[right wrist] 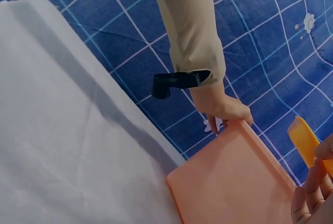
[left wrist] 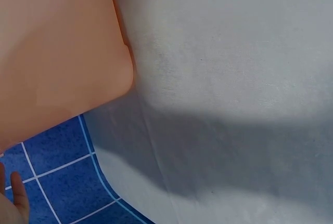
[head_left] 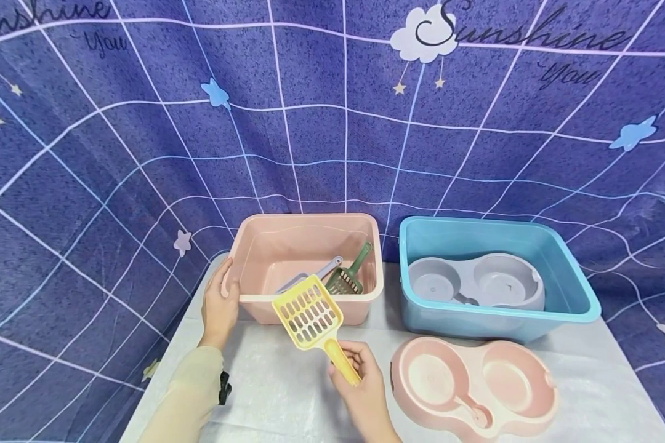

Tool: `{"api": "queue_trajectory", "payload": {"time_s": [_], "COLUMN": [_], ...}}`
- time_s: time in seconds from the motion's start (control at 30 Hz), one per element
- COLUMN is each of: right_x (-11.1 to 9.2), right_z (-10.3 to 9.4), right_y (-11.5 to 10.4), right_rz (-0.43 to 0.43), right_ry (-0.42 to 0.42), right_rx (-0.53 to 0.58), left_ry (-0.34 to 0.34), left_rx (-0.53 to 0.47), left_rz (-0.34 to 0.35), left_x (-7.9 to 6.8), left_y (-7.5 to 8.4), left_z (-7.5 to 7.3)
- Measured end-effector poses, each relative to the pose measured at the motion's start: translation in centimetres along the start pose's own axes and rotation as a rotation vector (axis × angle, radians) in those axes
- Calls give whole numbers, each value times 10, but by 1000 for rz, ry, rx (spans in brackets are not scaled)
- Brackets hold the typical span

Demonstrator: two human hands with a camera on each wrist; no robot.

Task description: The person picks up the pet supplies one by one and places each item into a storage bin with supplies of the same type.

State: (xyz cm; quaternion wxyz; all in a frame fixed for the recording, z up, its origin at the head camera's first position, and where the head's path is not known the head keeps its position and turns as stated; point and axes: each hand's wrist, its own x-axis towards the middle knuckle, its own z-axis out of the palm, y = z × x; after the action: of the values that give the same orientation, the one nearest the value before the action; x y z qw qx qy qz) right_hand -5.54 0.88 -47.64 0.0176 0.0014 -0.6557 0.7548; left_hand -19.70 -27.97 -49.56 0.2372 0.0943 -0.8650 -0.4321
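In the head view a pink litter box [head_left: 310, 311] stands at the middle of the table. My left hand [head_left: 221, 307] holds its left front corner, thumb and fingers at the rim. My right hand [head_left: 362, 381] grips the handle of a yellow slotted litter scoop [head_left: 308, 312]. The scoop's head overlaps the box's front rim in this view. A green litter scoop [head_left: 350, 277] and a lavender scoop [head_left: 328, 268] lie inside the box, partly hidden by its front wall and the yellow scoop. The right wrist view shows the left hand [right wrist: 223, 107] at the box's corner.
To the right is a blue litter box [head_left: 476, 323] with a grey double pet bowl [head_left: 465, 271] in it. A pink double pet bowl [head_left: 473, 387] lies in front. A patterned blue curtain [head_left: 332, 135] borders the white-covered table [head_left: 266, 381].
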Motion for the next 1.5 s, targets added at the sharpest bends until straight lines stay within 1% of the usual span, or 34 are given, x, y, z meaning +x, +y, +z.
{"api": "queue_trajectory", "payload": {"time_s": [0.3, 0.6, 0.7, 0.83, 1.13, 1.5], "right_x": [6, 12, 14, 17, 24, 32], "right_z": [2, 6, 7, 9, 11, 13], "right_y": [-3, -5, -5, -4, -9, -13], "right_rz": [-17, -10, -27, -50, -59, -79], "right_ry": [-21, -29, -30, -26, -20, -43], "right_rx": [18, 20, 21, 10, -14, -21], "left_ry": [1, 8, 9, 11, 23, 20], "left_rx": [-2, -6, -11, -11, -27, -16], "left_rz": [-1, -1, -2, -2, 9, -12], "left_x": [0, 0, 0, 0, 1, 0], "left_y": [0, -1, -2, -3, -3, -2], "left_z": [0, 1, 1, 1, 2, 2]}}
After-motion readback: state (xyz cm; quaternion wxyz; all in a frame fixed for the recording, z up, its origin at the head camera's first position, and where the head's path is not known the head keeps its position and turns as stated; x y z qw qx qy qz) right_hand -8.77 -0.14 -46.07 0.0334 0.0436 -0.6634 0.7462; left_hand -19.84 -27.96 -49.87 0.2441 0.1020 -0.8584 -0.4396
